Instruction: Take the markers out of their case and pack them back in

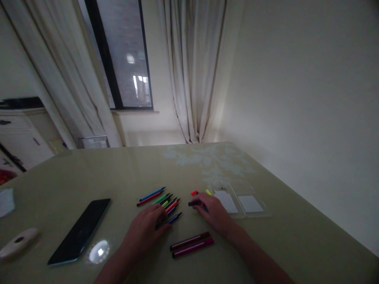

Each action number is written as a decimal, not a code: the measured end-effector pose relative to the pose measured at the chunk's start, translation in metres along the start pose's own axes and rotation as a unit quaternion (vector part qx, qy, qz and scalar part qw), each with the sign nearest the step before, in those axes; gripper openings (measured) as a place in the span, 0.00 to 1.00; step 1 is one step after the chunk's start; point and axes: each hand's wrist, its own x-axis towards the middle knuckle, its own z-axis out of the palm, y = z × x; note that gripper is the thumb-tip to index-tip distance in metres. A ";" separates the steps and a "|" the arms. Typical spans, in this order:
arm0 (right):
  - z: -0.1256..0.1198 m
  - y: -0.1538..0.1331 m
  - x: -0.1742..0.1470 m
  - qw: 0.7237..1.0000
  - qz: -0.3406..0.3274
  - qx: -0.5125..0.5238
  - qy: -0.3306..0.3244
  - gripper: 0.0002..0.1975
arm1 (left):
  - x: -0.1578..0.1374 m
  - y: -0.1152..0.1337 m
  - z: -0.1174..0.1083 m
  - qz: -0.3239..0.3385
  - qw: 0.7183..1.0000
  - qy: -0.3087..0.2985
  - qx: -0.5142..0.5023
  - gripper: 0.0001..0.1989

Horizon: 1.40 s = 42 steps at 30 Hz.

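Dark cap (191, 204), left of the clear case (238, 202), could slip from the right hand's (213, 207) narrow grip if squeezed unevenly; whether the left hand (146, 227) holds the blue marker (175, 217) farther left, I cannot tell

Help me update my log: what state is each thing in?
Left hand: curled at dark blue marker
Right hand: pinching small dark piece
Marker cluster: tips exposed
Purple markers: apparently capped
Clear case: open, white cards inside
Phone: flat, screen dark
Curtains: parted
Drawer: shut
Window: cannot tell

The view is dim, with bright reflections in the window (122, 43).
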 end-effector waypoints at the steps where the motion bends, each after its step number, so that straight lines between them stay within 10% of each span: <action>1: 0.000 0.001 0.000 1.000 0.001 0.001 0.002 0.08 | 0.000 0.000 0.000 -0.005 1.000 0.003 0.003 0.07; 42: -0.001 -0.014 -0.002 0.990 -0.017 0.139 0.034 0.06 | 0.001 0.006 0.019 0.017 0.979 0.122 -0.165 0.12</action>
